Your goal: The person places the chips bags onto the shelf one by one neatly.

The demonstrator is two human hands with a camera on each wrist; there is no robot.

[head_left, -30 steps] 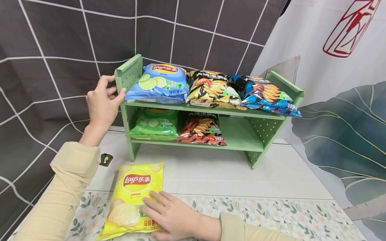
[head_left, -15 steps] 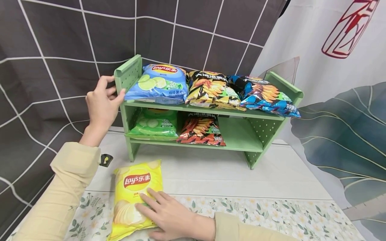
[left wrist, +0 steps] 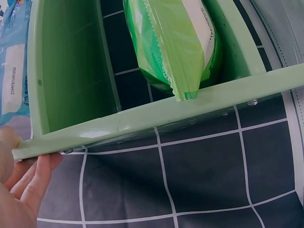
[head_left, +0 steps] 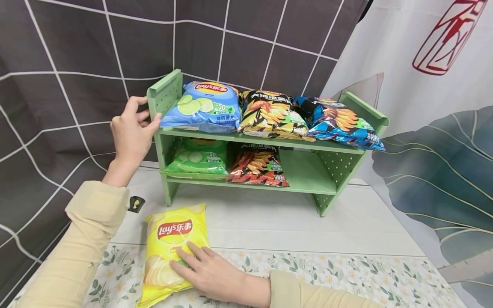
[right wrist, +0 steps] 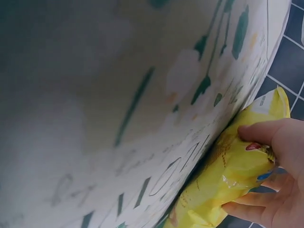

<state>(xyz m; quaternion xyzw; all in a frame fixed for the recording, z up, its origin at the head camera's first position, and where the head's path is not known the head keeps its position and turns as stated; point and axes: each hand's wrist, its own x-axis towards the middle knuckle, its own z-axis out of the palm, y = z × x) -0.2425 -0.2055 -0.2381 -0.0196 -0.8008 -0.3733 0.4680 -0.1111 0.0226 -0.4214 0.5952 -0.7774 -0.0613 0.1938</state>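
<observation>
In the head view my left hand (head_left: 132, 134) holds the upper left side panel of a green two-tier shelf (head_left: 308, 171). Its thumb is in front and its fingers lie behind the panel; the left wrist view shows that hand (left wrist: 28, 183) at the panel's edge. My right hand (head_left: 215, 273) grips the right side of a yellow bag of potato chips (head_left: 175, 252) lying on the table. Its fingers spread over the front. In the right wrist view the thumb (right wrist: 261, 132) presses the bag's side; in the head view it is hidden.
On the upper tier sit a light blue chip bag (head_left: 208, 107), a black-and-gold one (head_left: 273, 113) and a dark blue one (head_left: 339, 122). Below are a green bag (head_left: 200, 158) and a red-and-black bag (head_left: 258, 164). A dark grid curtain (head_left: 96, 42) hangs behind.
The yellow bag has turned more upright and shifted slightly, with my right hand moving a little left over it. The right thumb has gone out of sight. My left hand has stayed on the shelf.
</observation>
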